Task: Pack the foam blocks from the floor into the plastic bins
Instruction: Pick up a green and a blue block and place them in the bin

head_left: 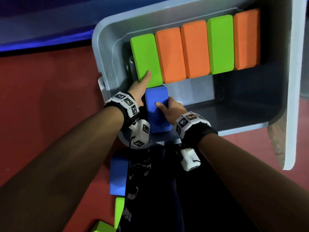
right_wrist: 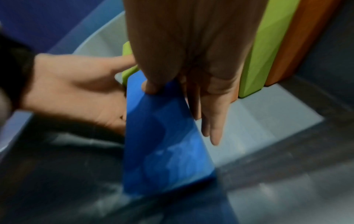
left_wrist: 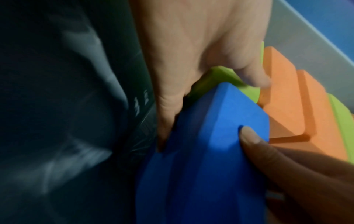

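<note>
A grey plastic bin (head_left: 107, 25) holds a row of green and orange foam blocks standing along its far wall. My right hand (head_left: 170, 108) grips a blue foam block (head_left: 155, 118) at the bin's near left corner, thumb on its upper face and fingers down its right side (right_wrist: 210, 121). My left hand (head_left: 138, 88) lies between the bin wall and the blue block. Its thumb presses on the leftmost green block (head_left: 145, 54), and its fingers (left_wrist: 164, 121) run straight down beside the blue block (left_wrist: 201, 166).
On the red floor (head_left: 41, 97) by my legs lie another blue block (head_left: 117, 174) and two green blocks (head_left: 119, 210) (head_left: 103, 227). A pale lid or panel (head_left: 296, 81) stands at the bin's right side. The bin's near half is bare floor (head_left: 234, 101).
</note>
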`<state>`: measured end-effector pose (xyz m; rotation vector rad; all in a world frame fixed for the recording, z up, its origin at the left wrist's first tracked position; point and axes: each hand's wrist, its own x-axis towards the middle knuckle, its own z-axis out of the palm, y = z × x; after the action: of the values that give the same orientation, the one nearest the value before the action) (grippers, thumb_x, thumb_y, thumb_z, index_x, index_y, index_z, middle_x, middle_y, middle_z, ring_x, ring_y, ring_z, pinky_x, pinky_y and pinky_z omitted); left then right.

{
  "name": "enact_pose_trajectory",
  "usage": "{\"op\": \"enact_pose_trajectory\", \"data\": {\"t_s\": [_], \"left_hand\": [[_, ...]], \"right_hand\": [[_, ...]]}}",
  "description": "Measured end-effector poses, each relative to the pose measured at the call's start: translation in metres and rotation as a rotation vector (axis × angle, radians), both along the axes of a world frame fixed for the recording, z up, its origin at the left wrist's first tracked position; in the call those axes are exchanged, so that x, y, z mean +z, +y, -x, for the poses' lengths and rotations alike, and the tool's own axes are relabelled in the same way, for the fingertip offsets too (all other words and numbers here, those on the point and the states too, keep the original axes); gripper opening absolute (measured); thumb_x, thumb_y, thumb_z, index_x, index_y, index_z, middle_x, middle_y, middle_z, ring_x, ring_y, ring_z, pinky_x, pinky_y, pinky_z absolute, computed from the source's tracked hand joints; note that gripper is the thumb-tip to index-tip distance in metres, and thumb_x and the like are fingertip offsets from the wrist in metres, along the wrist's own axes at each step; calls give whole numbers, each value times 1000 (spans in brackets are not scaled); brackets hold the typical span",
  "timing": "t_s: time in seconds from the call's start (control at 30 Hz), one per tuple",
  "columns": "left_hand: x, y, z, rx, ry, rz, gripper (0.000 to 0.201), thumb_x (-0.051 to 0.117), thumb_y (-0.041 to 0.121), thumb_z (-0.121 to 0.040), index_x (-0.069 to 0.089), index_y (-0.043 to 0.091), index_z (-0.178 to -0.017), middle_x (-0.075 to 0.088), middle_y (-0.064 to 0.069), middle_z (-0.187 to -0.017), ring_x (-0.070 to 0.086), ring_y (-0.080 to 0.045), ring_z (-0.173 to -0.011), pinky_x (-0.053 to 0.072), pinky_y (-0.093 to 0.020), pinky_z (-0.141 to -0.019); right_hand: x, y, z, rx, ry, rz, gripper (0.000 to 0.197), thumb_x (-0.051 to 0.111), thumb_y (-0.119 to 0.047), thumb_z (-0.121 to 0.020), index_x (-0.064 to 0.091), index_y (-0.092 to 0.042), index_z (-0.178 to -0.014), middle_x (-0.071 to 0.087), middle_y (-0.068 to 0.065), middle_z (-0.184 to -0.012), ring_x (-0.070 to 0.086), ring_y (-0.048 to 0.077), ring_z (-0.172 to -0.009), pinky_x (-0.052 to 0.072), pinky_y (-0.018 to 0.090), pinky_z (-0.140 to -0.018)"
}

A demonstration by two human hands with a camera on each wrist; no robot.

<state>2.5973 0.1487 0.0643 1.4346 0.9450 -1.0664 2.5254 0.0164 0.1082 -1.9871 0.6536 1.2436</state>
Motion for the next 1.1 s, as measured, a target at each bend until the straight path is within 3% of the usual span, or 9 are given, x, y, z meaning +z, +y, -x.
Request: {"op": "enact_pose_trajectory", "data": {"t_s": [0.13, 0.2, 0.3, 0.4, 0.6, 0.7, 0.83, 0.93, 1.1], "left_hand": [[25, -4, 14, -101, -5, 121, 50, 68, 42, -84, 48, 30, -129, 62, 6, -123, 61, -22, -106, 49, -42, -85], [19, 3, 19, -104, -33, 140, 48, 62, 31, -91, 43, 29, -135, 62, 6, -123, 62, -20, -104, 51, -40, -81], [17, 15, 17, -115, -24, 135, 44, 60, 37, -91, 47, 34, -134, 60, 6, -130, 58, -24, -116, 45, -54, -96], [20, 18, 14, -158, -31, 129, 43, 56, 39, -94, 46, 33, -135, 60, 5, -131, 59, -25, -114, 45, -54, -97], [20, 0, 19, -289, -229, 67, 72, 73, 36, -77, 40, 15, -138, 61, -4, -126, 62, -21, -111, 54, -40, -90], [20, 5, 17, -319, -230, 81, 58, 65, 15, -90, 36, 13, -140, 59, -2, -119, 63, -13, -95, 57, -22, -65], [17, 9, 15, -348, -206, 77, 57, 67, 31, -88, 41, 23, -138, 62, 1, -126, 63, -18, -106, 54, -41, -82], [16, -1, 13, -373, -250, 18, 55, 61, 45, -86, 48, 20, -133, 64, -4, -124, 64, -21, -108, 53, -44, -91], [-1, 4, 18, -399, -240, -158, 95, 59, 78, -47, 57, 23, -123, 68, 0, -113, 65, -22, -103, 52, -43, -93]], "right_hand": [[-11, -10, -11, 89, -35, 35, 59, 46, -51, -93, 45, -1, -125, 55, 21, -125, 53, 33, -113, 38, 32, -84], [-14, -8, -13, 123, -50, 32, 57, 47, -49, -94, 46, -2, -125, 55, 19, -125, 53, 32, -113, 38, 31, -84], [-14, 4, -15, 124, -71, 15, 59, 47, -48, -94, 43, -2, -131, 54, 18, -129, 51, 32, -118, 39, 32, -90], [-16, 10, -15, 93, -54, -8, 65, 46, -49, -94, 35, -4, -140, 50, 16, -135, 48, 31, -123, 38, 32, -94], [-22, -2, -12, 35, -63, -80, 67, 45, -49, -94, 27, -12, -147, 49, 16, -138, 49, 33, -123, 41, 38, -99], [-23, 0, -10, 38, -67, -126, 68, 44, -48, -95, 21, -16, -150, 46, 15, -141, 50, 35, -122, 43, 44, -99], [-28, -5, -13, 76, -72, -169, 65, 44, -47, -95, 25, -15, -149, 49, 15, -139, 53, 34, -119, 46, 41, -97], [-29, -16, -16, 91, -74, -193, 61, 43, -45, -96, 27, -16, -148, 49, 13, -140, 51, 31, -122, 45, 39, -98], [-18, -11, -17, 96, -20, -139, 63, 42, -45, -97, 25, -14, -148, 44, 14, -144, 47, 33, -126, 41, 43, -102]]}}
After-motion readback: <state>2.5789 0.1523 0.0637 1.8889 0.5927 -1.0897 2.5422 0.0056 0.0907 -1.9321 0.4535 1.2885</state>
